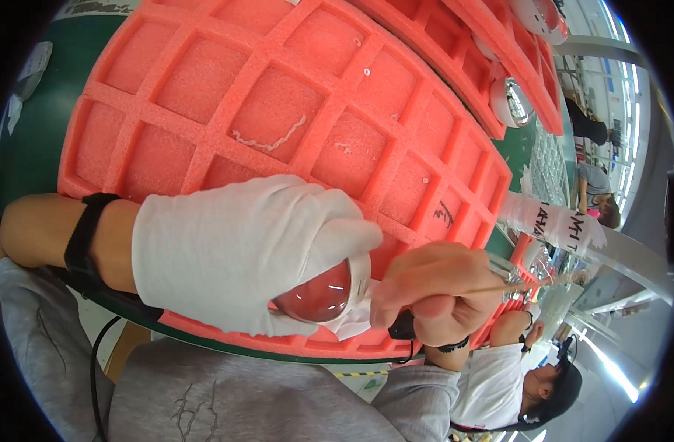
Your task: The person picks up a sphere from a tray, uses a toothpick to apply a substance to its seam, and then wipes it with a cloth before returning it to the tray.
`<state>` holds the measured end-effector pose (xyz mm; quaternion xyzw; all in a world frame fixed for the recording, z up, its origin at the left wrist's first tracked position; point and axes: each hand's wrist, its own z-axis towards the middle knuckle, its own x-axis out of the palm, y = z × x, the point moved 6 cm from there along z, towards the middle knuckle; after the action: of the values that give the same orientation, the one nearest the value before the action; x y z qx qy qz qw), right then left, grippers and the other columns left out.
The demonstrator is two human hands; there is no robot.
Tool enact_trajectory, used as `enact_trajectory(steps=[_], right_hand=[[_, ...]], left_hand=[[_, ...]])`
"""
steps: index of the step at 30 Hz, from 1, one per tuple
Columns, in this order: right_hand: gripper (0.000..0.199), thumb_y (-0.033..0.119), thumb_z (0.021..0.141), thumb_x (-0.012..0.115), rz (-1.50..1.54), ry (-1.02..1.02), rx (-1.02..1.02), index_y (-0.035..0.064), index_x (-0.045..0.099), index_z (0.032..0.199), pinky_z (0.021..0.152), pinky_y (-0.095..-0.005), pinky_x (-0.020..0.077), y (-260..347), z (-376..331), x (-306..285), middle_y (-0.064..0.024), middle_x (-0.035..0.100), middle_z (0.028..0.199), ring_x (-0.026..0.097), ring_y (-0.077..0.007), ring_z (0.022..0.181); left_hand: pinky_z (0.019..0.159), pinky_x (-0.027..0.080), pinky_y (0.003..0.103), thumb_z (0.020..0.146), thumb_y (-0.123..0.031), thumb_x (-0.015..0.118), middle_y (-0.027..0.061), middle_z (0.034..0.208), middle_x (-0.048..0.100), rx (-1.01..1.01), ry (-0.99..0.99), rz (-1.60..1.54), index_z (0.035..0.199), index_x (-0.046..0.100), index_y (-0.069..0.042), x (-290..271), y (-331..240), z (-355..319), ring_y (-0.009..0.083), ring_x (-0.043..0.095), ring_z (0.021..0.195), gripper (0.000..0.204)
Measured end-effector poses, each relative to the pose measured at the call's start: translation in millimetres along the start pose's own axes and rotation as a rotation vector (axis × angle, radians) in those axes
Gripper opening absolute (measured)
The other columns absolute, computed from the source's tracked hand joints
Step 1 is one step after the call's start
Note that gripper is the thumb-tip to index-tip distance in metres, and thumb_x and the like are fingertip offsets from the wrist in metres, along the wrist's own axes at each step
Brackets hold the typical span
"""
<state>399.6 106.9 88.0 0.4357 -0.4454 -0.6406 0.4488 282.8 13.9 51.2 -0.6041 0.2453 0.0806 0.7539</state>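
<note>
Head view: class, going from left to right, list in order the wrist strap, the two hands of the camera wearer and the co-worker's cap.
Black wrist strap, white-gloved left hand, bare right hand, co-worker's black cap.

The camera is sitting on the person's head and looking down, quite close, at the left hand (256, 258), right hand (447, 291) and red tray (278, 103). Its wide, round view is bending the tray's edges and catching the faraway room (620, 335), tipped sideways, on the right.
</note>
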Motion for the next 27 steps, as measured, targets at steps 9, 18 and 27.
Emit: enact_trajectory(steps=[9, 18, 27], right_hand=[[0.021, 0.013, 0.089, 0.062, -0.700, -0.054, -0.275, -0.0042, 0.074, 0.093, 0.049, -0.0260, 0.0554, 42.5, -24.4, 28.6, -0.0131, 0.070, 0.075, 0.068, -0.0189, 0.057], [0.024, 0.005, 0.080, 0.061, -0.979, -0.093, -0.235, -0.0027, 0.075, 0.097, 0.049, -0.0252, 0.0545, 49.5, -30.4, 46.4, -0.0118, 0.071, 0.074, 0.067, -0.0179, 0.056], [0.024, 0.004, 0.081, 0.065, -0.905, -0.133, 0.138, -0.0080, 0.072, 0.100, 0.049, -0.0270, 0.0547, 51.5, -30.5, 40.6, -0.0122, 0.074, 0.074, 0.068, -0.0174, 0.054]], left_hand=[[0.089, 0.053, 0.046, 0.063, -0.030, 0.092, 0.0123, 0.115, 0.059, 0.018, -0.035, 0.174, 0.121, 0.060, -0.007, -1.4, -1.3, 1.4, 0.0315, 0.062, 0.105, 0.070], [0.103, 0.049, 0.050, 0.065, -0.027, 0.091, 0.0094, 0.116, 0.058, 0.195, -0.169, 0.138, 0.114, 0.060, -0.007, -1.6, -3.0, 2.3, 0.0333, 0.060, 0.115, 0.061], [0.104, 0.048, 0.051, 0.068, -0.023, 0.088, 0.0103, 0.118, 0.059, 0.138, -0.048, 0.127, 0.116, 0.060, -0.006, 0.7, -2.2, 3.8, 0.0347, 0.059, 0.118, 0.058]])
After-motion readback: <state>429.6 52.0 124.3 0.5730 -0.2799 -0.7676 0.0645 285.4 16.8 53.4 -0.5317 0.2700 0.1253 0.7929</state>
